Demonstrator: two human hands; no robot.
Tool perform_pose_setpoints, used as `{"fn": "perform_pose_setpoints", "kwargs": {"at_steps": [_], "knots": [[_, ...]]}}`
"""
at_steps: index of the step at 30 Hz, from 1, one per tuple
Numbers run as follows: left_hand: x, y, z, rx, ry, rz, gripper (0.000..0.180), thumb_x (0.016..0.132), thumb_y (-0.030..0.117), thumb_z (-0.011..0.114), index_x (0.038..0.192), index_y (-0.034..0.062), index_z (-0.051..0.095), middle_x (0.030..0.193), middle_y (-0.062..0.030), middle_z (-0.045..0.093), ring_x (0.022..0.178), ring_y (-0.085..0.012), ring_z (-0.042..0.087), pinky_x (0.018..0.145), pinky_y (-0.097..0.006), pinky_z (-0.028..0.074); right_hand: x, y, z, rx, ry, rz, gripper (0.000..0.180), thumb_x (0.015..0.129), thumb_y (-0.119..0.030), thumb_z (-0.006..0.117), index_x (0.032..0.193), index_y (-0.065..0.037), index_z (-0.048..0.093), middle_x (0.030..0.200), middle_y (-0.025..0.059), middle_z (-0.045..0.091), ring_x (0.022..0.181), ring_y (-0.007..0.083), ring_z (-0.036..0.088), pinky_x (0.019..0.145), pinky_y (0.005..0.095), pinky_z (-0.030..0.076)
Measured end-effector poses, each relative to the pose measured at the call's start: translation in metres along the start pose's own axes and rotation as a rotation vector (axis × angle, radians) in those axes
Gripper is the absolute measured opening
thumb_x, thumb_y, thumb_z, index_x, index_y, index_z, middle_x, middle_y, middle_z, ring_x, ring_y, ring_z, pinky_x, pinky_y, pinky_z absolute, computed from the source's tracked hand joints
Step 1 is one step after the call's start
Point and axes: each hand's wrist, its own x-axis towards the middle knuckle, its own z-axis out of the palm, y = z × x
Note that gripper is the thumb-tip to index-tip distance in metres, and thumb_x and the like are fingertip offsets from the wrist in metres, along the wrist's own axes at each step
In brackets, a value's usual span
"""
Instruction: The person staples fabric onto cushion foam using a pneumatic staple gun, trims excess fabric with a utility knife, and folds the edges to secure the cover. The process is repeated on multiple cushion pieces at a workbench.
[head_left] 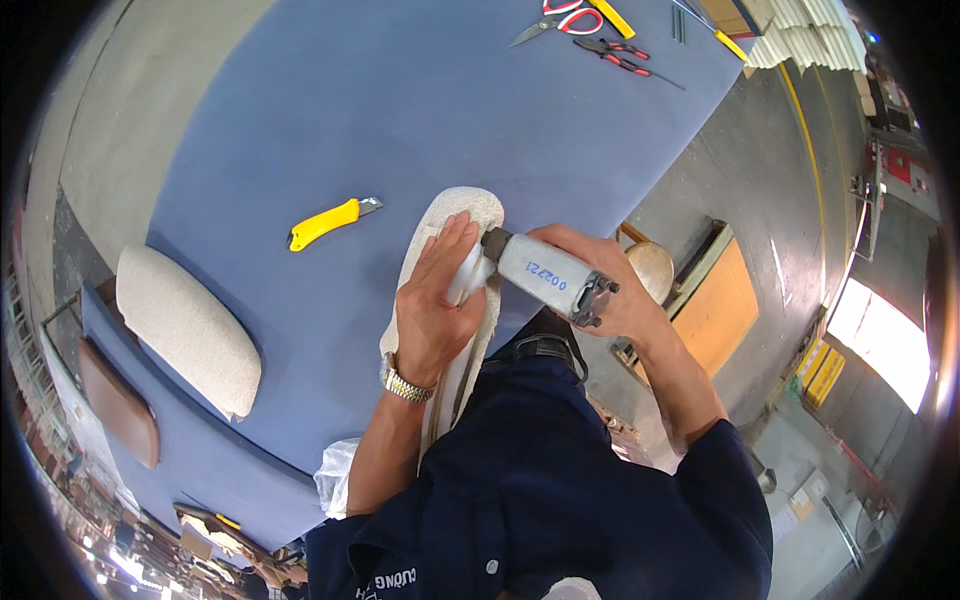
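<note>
Cream, fabric-covered padded piece, long and round-ended, lies at the near right part of the work surface, its lower end running toward the person's waist. The left hand rests over it with fingers straight and close together; whether the thumb pinches anything cannot be told, because a whitish, shiny patch there is unclear. The right hand is wrapped firmly around a silver-grey, box-shaped metal power tool, its dark nose close to the left fingers and the piece; contact cannot be confirmed.

The step looks like fastening the cover, with 1 hand steadying and 1 working the tool. The next move would seem to call for seating the nose squarely on the edge and keeping the fingertips out of its line.

Beneath is a blue, cloth-like table covering. Left of the piece lies a yellow-handled utility cutter, with its blade showing, and farther left a 2nd cream padded piece. At the far edge are red-and-white-handled scissors and black-and-red pliers.
</note>
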Motion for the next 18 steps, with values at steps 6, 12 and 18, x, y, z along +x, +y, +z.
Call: {"fn": "perform_pose_setpoints", "kwargs": {"at_steps": [6,12,18], "knots": [[0.002,0.006,0.0,0.029,-0.045,-0.039,0.068,0.074,-0.006,0.07,0.141,0.0027,0.06,0.146,-0.0204,0.06,0.138,-0.0349,0.056,0.119,-0.046,0.04,0.008,-0.013,-0.001,-0.03,-0.045,0.14,0.053,0.073,-0.021,0.078,0.121,-0.005,0.062,0.106,0.0177,0.07,0.1,0.0413,0.069,0.086,0.0427,0.055],[0.003,0.006,0.001,0.053,-0.111,-0.082,0.082,0.074,-0.003,0.068,0.153,0.0039,0.046,0.16,-0.0196,0.045,0.145,-0.0343,0.047,0.118,-0.045,0.042,0.018,-0.019,-0.009,0.011,-0.089,0.169,0.053,0.072,-0.017,0.078,0.121,-0.004,0.062,0.106,0.0183,0.07,0.1,0.0417,0.069,0.086,0.0426,0.055],[0.007,0.008,0.008,0.1,-0.102,-0.089,0.099,0.073,0.0,0.07,0.162,0.0032,0.027,0.169,-0.0232,0.022,0.149,-0.0426,0.038,0.115,-0.043,0.044,0.013,-0.015,-0.006,-0.035,-0.057,0.159,0.055,0.069,-0.014,0.08,0.12,-0.003,0.062,0.104,0.019,0.07,0.099,0.0413,0.07,0.086,0.0425,0.054]]}}
